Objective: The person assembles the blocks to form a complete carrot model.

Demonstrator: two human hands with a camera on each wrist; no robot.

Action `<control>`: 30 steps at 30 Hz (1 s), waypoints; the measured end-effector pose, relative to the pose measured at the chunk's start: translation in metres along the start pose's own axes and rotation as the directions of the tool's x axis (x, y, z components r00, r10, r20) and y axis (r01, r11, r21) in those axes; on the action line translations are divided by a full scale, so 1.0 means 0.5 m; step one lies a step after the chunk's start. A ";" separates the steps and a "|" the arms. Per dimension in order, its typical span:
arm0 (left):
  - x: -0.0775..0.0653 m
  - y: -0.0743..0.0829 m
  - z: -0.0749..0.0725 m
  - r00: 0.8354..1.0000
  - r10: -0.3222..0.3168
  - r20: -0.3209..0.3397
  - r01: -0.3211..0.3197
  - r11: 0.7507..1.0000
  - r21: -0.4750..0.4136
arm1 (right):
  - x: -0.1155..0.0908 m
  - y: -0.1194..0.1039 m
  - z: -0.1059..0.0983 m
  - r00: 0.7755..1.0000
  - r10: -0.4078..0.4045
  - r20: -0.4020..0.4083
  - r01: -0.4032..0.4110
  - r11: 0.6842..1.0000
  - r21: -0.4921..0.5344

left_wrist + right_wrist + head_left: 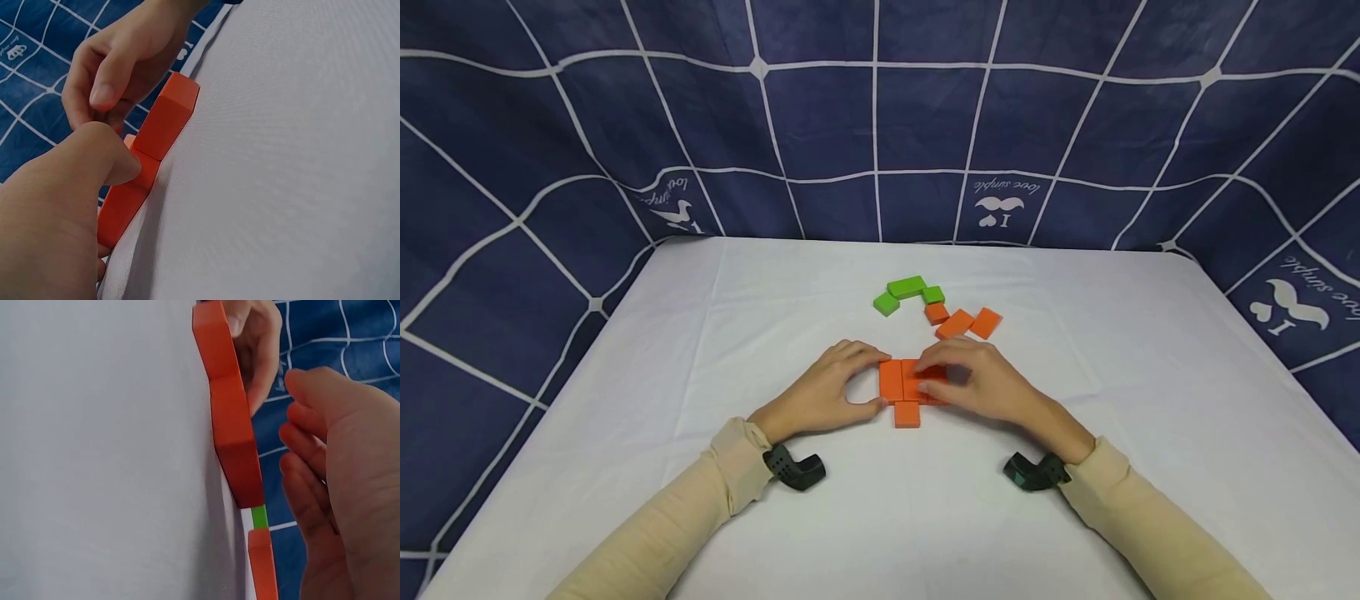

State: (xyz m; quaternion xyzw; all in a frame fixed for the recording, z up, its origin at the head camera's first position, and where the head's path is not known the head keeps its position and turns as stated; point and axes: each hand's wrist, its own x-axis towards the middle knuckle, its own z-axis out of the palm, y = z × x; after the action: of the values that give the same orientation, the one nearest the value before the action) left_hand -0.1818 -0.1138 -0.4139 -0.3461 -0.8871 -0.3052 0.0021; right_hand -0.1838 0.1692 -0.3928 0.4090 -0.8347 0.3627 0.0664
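Observation:
Flat orange blocks lie side by side on the white cloth in the head view, the leftmost block [891, 382] and its neighbour [912, 387] edge to edge. A smaller orange block [907, 416] touches their near side. My left hand [820, 390] holds the leftmost block, thumb at the near edge and fingers at the far edge. Above the right part of the row hovers my right hand [988, 383], hiding some of it. In the right wrist view, that hand's loosely bent fingers [306, 440] stand apart from the blocks with nothing between them.
Beyond the hands lie three loose orange blocks [955, 324] and three green blocks [906, 287]. A white cloth [820, 533] covers the table. Dark blue curtain with white lines [820, 125] hangs behind and at both sides. Each wrist wears a black strapped device [794, 468].

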 end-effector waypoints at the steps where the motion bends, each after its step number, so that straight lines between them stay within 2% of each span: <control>1: 0.000 0.000 0.000 1.000 0.001 -0.001 -0.001 1.000 0.000 | 0.002 0.004 -0.002 1.000 0.009 -0.017 -0.009 1.000 -0.002; 9: -0.001 -0.001 0.000 1.000 0.009 -0.010 -0.008 1.000 0.010 | 0.022 0.027 -0.012 0.982 0.141 -0.123 -0.150 0.987 -0.066; 16: 0.000 -0.002 0.003 0.999 0.027 -0.022 -0.026 1.000 0.017 | 0.044 0.046 -0.012 0.959 0.193 -0.207 -0.223 0.966 -0.132; 24: 0.000 -0.001 0.002 1.000 0.015 -0.015 -0.015 1.000 0.012 | 0.058 0.069 -0.009 0.927 0.289 -0.239 -0.330 0.931 -0.154; 30: 0.000 -0.001 0.000 1.000 0.018 -0.013 -0.018 1.000 0.014 | 0.060 0.077 -0.009 0.908 0.358 -0.219 -0.397 0.901 -0.175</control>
State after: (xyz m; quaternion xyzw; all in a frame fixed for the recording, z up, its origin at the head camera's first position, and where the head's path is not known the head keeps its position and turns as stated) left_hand -0.1821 -0.1141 -0.4145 -0.3519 -0.8862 -0.3012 0.0133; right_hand -0.2324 0.1686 -0.3988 0.1944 -0.9231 0.3116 0.1141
